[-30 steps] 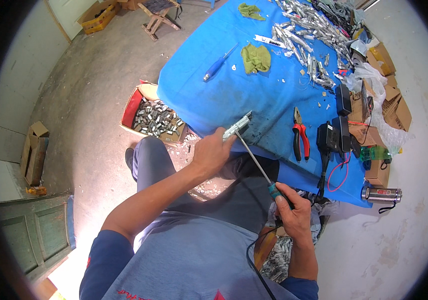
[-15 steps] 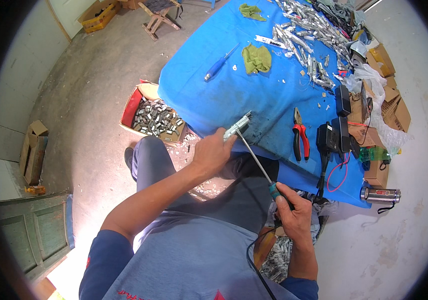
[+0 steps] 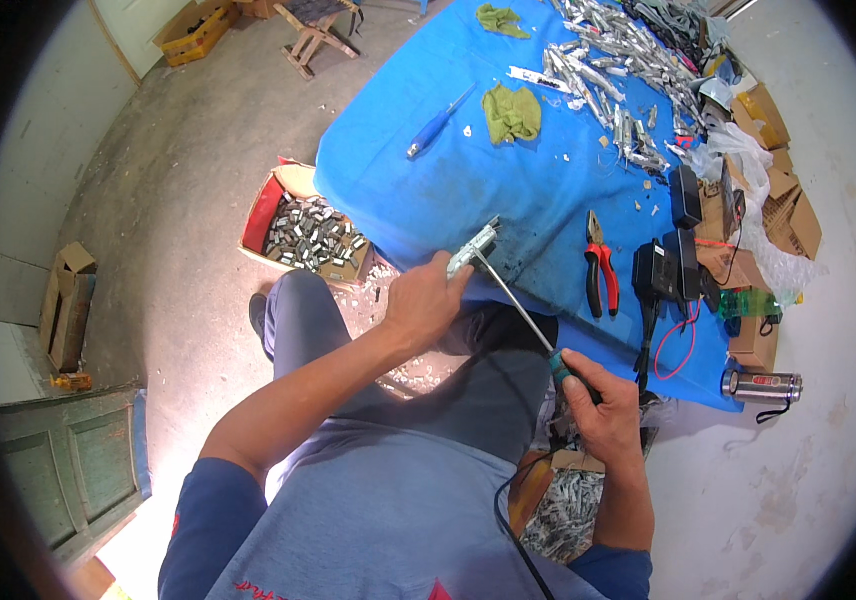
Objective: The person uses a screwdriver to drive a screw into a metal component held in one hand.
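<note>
My left hand (image 3: 423,306) is closed around one end of a slim whitish-silver metal part (image 3: 472,248) at the near edge of the blue-covered table (image 3: 388,190). In my right hand (image 3: 602,408) is the dark green handle of a long-shafted screwdriver (image 3: 521,312). Its shaft slants up to the left, and its tip meets the side of the metal part. What exactly the tip touches is too small to tell. Red-and-black pliers (image 3: 601,268) lie on the cloth to the right, and a blue-handled screwdriver (image 3: 435,130) lies farther back on the left.
Many silver metal parts (image 3: 618,70) are heaped at the far right. Two green cloths (image 3: 511,114) lie on the table. A box of small metal pieces (image 3: 274,235) stands on the floor at left. Black adapters (image 3: 655,270) and a steel flask (image 3: 763,387) sit along the right edge.
My right hand has shifted slightly up and to the right with the screwdriver, its handle swinging along. My left hand and the metal part have barely moved.
</note>
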### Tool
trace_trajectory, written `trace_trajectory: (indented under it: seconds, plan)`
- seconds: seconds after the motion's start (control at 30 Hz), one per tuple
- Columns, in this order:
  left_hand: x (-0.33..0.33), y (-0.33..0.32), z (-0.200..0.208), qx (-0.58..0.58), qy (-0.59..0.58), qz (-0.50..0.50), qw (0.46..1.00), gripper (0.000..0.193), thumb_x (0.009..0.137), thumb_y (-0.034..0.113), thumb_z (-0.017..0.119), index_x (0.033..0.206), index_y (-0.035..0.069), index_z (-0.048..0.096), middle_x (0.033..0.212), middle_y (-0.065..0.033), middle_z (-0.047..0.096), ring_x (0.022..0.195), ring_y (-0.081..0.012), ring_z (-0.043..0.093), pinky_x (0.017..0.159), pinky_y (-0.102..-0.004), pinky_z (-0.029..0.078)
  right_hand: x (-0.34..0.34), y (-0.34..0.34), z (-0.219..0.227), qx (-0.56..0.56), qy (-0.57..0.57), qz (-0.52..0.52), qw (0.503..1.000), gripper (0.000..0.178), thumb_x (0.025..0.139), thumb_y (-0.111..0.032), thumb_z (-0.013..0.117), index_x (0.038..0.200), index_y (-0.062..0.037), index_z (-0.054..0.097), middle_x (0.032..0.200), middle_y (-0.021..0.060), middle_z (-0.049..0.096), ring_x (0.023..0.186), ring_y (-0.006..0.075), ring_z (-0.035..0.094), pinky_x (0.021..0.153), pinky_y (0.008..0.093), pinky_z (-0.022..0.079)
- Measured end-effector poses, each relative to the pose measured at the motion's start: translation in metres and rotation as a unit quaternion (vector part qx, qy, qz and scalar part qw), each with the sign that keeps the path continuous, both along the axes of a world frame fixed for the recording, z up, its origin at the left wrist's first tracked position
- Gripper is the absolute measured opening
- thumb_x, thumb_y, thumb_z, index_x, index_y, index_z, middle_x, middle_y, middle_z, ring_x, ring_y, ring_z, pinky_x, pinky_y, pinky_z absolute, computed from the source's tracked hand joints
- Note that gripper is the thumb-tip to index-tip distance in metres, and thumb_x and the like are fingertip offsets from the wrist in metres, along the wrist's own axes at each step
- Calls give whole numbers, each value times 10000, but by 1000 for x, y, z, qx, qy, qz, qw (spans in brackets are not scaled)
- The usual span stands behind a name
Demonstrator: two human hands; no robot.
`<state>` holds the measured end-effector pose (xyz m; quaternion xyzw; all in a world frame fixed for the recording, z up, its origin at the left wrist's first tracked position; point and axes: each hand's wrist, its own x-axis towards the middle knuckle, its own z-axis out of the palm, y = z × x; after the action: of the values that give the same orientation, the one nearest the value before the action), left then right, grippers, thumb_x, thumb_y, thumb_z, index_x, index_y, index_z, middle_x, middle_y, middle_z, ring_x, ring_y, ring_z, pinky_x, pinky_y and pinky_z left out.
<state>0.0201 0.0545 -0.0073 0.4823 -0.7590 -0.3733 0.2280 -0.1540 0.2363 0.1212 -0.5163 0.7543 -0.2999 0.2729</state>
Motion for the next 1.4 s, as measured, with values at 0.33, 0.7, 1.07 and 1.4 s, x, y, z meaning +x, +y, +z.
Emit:
trace_trajectory:
  seconds: [0.33, 0.7, 1.07, 1.4]
  plan:
    - [-3, -5, 2, 4, -15, 1, 1000, 378, 991, 372, 534, 964, -3, 573, 760, -254, 643, 752, -470, 624, 679, -552, 460, -21, -28, 5, 112, -289, -111, 944, 317, 940, -152, 645, 1227, -19, 666, 800, 33, 672, 565, 42, 512, 518, 220, 428]
    - [0, -8, 2, 36, -12, -19, 999, 408, 996, 399, 518, 1042, 3, 601, 756, -245, 647, 771, -461, 637, 695, -542, 475, -16, 0, 7, 24, -82, -20, 996, 291, 911, -72, 649, 1188, 10, 677, 994, 95, 740, 853, 97, 656, 780, 249, 508]
    - [-1, -7, 5, 42, -6, -21, 999, 401, 1001, 391, 507, 970, -1, 584, 733, -238, 638, 760, -456, 637, 698, -540, 473, -9, -1, 0, 12, -55, -14, 998, 288, 910, -72, 645, 1185, 10, 675, 1029, 124, 735, 879, 141, 678, 785, 271, 512]
    - [-5, -6, 2, -13, -38, -10, 999, 393, 986, 366, 533, 909, -16, 582, 731, -253, 644, 722, -456, 636, 668, -548, 476, -2, -23, 27, -18, 144, 97, 985, 283, 893, -108, 643, 1172, -63, 665, 858, 176, 677, 770, 333, 670, 658, 387, 507]
